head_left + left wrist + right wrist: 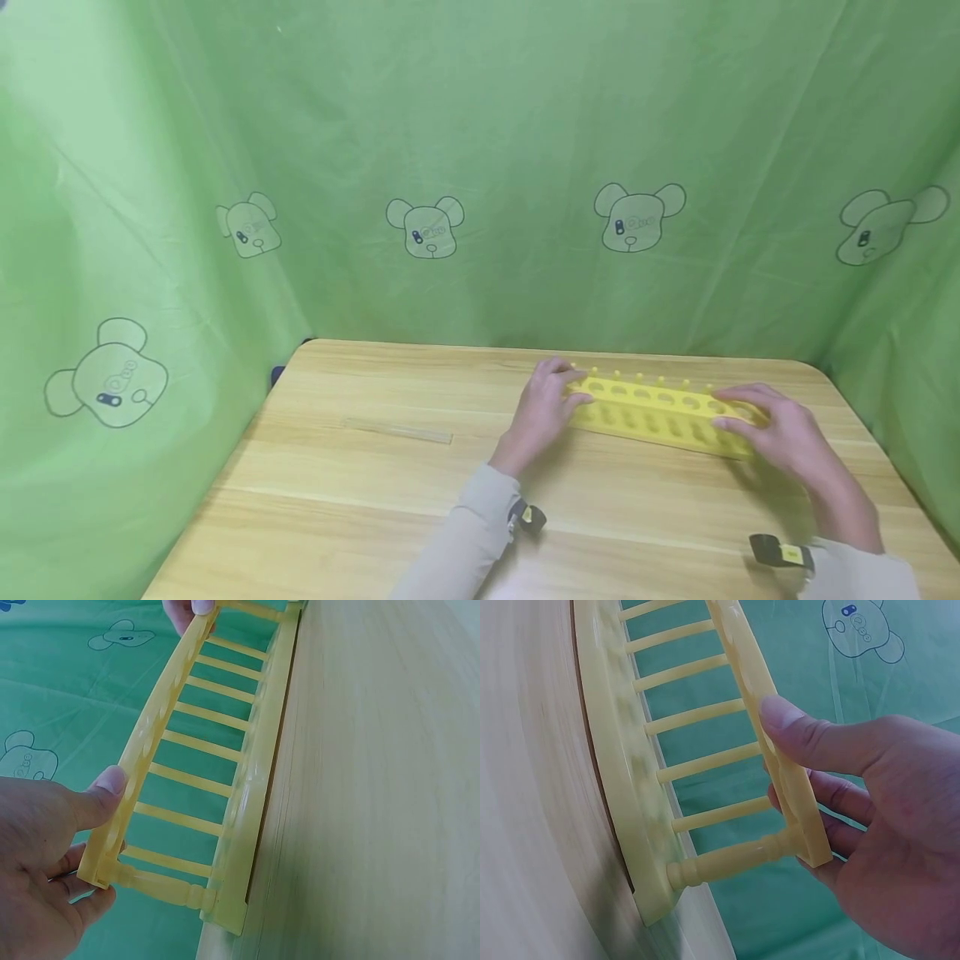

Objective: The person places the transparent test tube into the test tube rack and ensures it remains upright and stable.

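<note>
- Head view: left hand [545, 406] and right hand [783, 433] grasp opposite ends of the long yellow plastic rack [654, 410].
- Uneven grip could tip it.

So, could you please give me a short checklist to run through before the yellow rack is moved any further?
1. Left hand grips one end of the yellow rack: ok, thumb on the top plate.
2. Right hand grips the opposite end: ok, thumb likewise on the top plate.
3. Rack upright, with its round holes facing up: ok.
4. Rack's base resting fully on the table: cannot tell from these views.
5. Clear stick lying apart from the rack and both hands: ok, off to the left.
6. A hand free for the clear stick: not ok, both are on the rack.
</note>
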`<state>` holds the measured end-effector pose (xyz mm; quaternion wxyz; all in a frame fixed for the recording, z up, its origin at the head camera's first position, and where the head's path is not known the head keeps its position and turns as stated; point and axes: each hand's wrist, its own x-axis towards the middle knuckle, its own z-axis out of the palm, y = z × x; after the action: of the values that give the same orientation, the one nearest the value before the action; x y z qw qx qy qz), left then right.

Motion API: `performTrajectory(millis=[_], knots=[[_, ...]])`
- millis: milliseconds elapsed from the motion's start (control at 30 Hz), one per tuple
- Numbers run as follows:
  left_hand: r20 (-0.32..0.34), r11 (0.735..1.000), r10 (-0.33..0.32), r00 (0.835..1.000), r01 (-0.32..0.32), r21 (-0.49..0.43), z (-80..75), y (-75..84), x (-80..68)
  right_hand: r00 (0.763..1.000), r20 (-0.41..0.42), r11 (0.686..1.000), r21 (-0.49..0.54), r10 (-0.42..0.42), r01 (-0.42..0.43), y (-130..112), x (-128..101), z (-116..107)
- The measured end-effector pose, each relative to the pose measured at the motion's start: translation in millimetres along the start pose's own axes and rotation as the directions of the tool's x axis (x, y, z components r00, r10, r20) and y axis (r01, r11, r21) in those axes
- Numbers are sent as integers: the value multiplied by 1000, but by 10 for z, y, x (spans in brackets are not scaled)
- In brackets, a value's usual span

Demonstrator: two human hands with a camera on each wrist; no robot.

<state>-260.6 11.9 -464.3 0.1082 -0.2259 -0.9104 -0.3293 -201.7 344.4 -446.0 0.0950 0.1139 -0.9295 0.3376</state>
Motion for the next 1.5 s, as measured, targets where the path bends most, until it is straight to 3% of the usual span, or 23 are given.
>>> performTrajectory(millis=[1500], knots=[[-14, 997, -53, 998, 52, -55, -184, -158, -140, 992, -41, 993, -1, -118, 118, -201, 88, 195]])
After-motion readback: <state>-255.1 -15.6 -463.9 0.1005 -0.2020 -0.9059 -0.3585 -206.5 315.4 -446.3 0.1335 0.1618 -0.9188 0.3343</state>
